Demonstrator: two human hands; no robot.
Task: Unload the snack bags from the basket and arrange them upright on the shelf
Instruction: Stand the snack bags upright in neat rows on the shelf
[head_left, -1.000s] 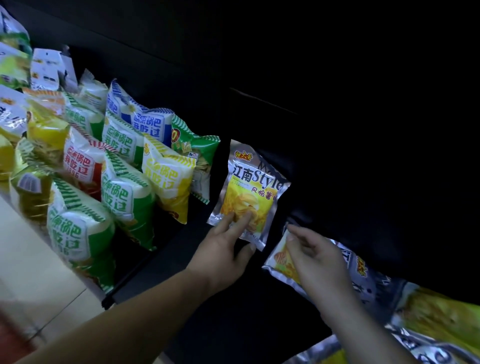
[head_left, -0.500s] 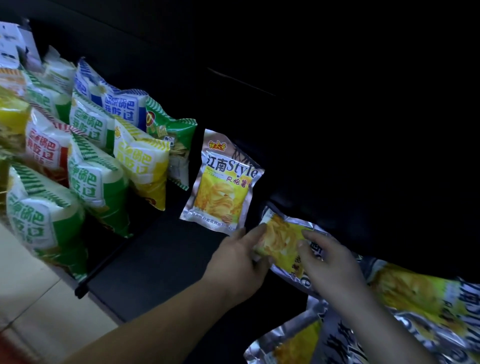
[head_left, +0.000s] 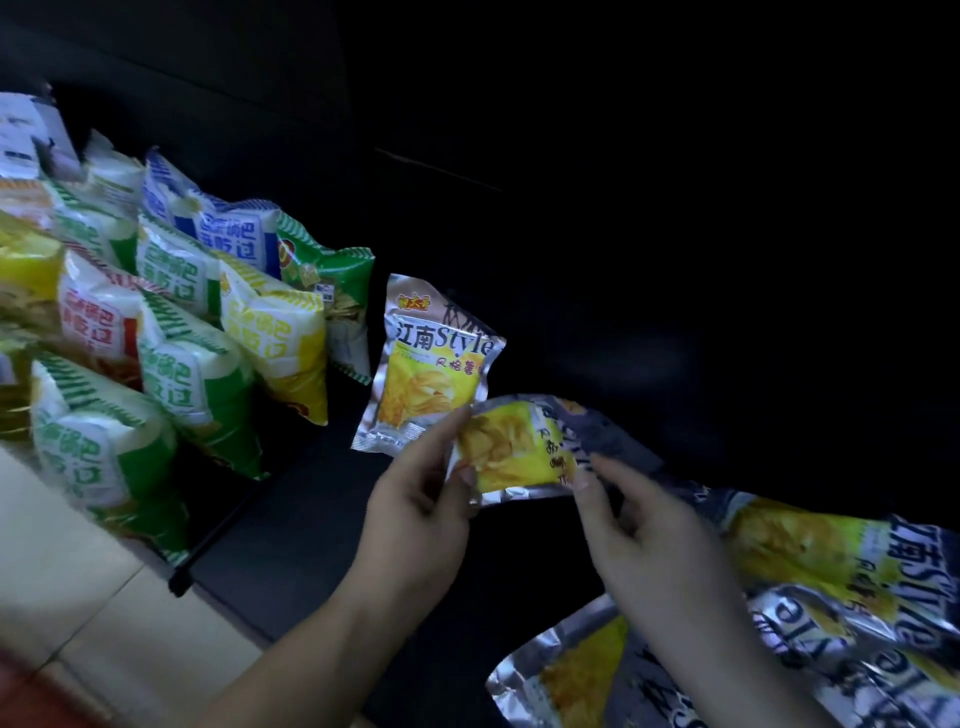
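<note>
My left hand (head_left: 415, 504), forearm bare, thumb and fingers pinching the left edge of a bag (head_left: 514, 452), my right hand (head_left: 644, 525) just beside, curled fingertips pinching its right corner

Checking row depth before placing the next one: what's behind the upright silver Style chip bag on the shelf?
A second silver bag shows only its patterned top corner behind the upright chip bag; the rest is covered.

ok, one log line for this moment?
step: shelving chip bags | left hand: pinches held bag | right hand: pinches same bag | standing bag: upright on shelf | spare bags: heaped lower right
</note>
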